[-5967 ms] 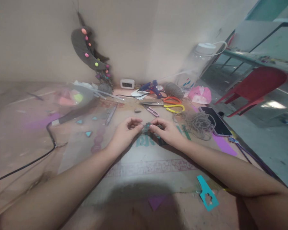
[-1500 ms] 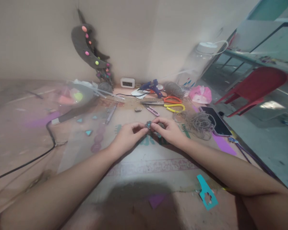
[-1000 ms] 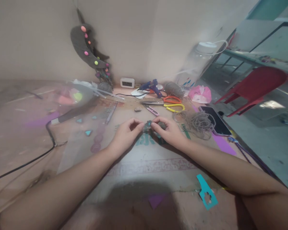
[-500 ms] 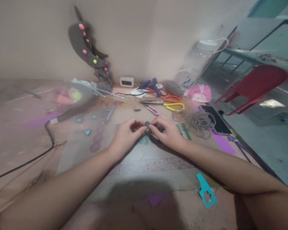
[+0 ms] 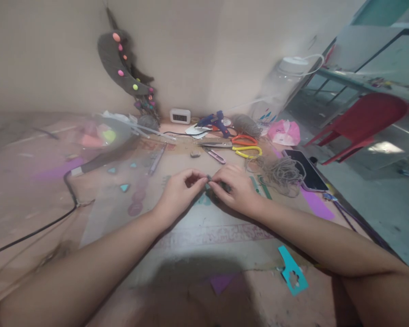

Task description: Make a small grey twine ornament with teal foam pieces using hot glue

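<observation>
Both my hands meet over the middle of the work surface. My left hand (image 5: 179, 193) pinches one side of a small dark craft piece (image 5: 208, 180) with thumb and forefinger. My right hand (image 5: 235, 188) pinches the other side, its fingers curled down over it. The piece is mostly hidden between the fingertips; earlier it showed a teal spot. Both forearms rest low over a printed cardboard sheet (image 5: 207, 234).
Behind the hands lie orange and yellow scissors (image 5: 240, 145), a blue glue gun (image 5: 214, 123), a small white clock (image 5: 180, 116) and a twine tangle (image 5: 281, 170). A phone (image 5: 305, 175) lies at the right, a black cable (image 5: 68, 190) at the left, a teal cut-out (image 5: 293, 272) near my right forearm.
My right hand has rolled its fingers further over the small piece, hiding its teal spot. Both hands stay pinched together at the same place; the view has shifted slightly.
</observation>
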`<state>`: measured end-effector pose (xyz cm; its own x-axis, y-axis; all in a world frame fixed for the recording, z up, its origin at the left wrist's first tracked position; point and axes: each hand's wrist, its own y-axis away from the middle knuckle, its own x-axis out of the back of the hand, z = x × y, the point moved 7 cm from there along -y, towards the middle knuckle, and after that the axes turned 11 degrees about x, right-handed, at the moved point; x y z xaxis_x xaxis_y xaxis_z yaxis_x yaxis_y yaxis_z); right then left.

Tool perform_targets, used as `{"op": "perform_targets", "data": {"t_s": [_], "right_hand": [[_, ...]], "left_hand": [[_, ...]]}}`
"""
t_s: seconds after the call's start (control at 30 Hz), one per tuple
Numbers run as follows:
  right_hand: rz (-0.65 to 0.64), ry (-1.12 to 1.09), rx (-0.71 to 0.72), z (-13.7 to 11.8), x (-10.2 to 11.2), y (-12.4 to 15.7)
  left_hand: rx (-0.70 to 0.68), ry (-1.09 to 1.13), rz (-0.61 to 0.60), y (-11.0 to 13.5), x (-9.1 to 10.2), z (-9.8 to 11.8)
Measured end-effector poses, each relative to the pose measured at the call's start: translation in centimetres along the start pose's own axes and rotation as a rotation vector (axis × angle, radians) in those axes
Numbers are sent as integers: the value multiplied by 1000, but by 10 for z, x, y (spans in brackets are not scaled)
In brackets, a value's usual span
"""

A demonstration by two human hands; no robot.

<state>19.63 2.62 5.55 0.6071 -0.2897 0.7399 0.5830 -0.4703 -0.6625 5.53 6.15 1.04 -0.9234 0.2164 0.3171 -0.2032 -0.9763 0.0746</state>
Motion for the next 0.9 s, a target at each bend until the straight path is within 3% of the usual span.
{"op": "perform_targets", "data": {"t_s": [0.17,0.33,0.53,0.9], "right_hand": [[-4,-59,-85,7,-3,2],[3,-211,-359,29,-9,9],[13,-288,-506,38,-8,9],[26,-371,-517,36,-3,8]], "left_hand": [[2,50,-32,-1,-3,0],[92,369,-22,-7,0,-5],[164,621,23,-12,8,-10],[127,308,-11,-8,4,-7]]}}
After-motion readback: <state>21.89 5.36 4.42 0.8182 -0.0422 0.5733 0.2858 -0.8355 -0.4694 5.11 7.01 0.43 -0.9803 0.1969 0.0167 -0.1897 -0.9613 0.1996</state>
